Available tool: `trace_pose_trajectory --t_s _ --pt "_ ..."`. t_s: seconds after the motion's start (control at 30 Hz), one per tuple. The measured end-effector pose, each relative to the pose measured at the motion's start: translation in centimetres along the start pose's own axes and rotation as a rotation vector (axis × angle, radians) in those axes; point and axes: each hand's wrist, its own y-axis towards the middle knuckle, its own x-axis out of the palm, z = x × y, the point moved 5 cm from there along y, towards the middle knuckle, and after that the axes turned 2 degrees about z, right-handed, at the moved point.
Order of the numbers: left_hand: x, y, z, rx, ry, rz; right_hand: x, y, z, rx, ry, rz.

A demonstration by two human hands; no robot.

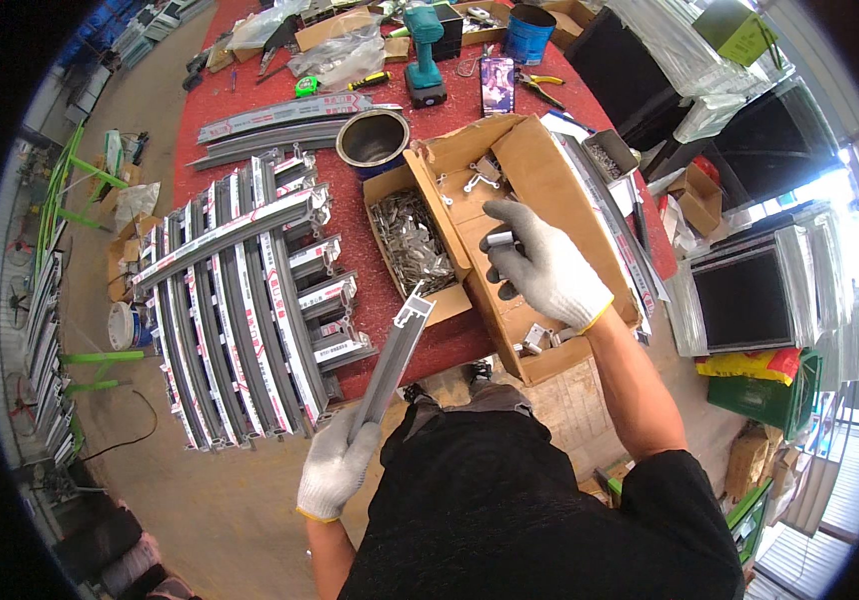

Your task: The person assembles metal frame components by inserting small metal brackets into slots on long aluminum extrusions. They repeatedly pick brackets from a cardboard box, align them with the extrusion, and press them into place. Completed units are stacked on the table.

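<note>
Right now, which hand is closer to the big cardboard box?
The right hand: it's over the box. The left hand is outside it, lower left in the picture, holding a metal bar.

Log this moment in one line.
left hand: grips metal profile | right hand: holds small metal piece over large cardboard box | red table: profile stack

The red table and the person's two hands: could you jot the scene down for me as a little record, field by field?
Left hand: gloved, holding a grey metal profile
Right hand: gloved, holding a small silvery piece above the large cardboard box
Smaller box: beside the large one, heaped with small metal pieces
Stack: crossed profiles on the left of the red table
Tools: teal drill, pliers with yellow handles, toward the far end
</note>
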Motion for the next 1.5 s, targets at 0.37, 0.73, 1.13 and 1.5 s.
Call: trace_pose_trajectory --t_s 0.37,0.73,1.13,1.5 --pt "-0.1 -1.6 2.1 0.074 0.072 0.127 3.7 -0.7 -6.1 -0.47 -0.481 -0.027" --pt "-0.1 -2.6 1.6 0.06 0.129 0.208 5.9 -0.4 -6.4 -0.403 -0.444 0.07" --pt "0.7 -2.4 1.0 -0.006 0.144 0.172 7.3 -1.3 -6.0 -0.418 -0.503 -0.017" --pt "-2.0 -2.3 4.3 0.099 0.117 0.203 7.9 -1.6 -10.3 -0.595 -0.347 0.223"
